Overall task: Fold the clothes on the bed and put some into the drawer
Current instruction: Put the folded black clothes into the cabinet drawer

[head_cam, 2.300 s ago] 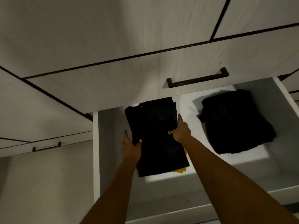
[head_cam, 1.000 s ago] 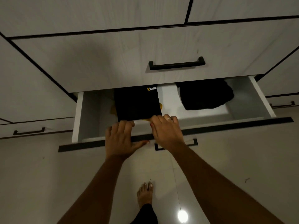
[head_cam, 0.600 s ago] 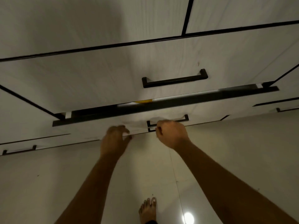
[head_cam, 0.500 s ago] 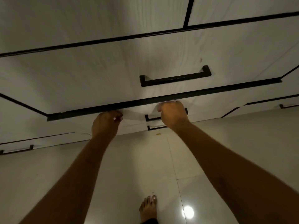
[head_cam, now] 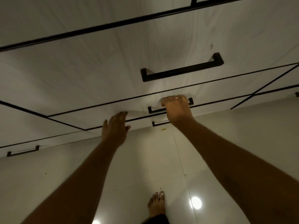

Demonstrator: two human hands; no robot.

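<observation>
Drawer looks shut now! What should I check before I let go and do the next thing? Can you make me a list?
1. Drawer fully shut: ok, its front lies level with the fronts around it.
2. No cloth caught in the seam: ok, none shows along the edges.
3. Right hand free: not ok, its fingers are curled over the handle.
4. Left hand free: ok, fingers straight and holding nothing. It is too blurred to tell if it touches the front.
5. Foot safe to step: ok, it stands on the floor, apart from the cabinet.
6. Clothes left to fold: cannot tell, the bed is out of view.
</observation>
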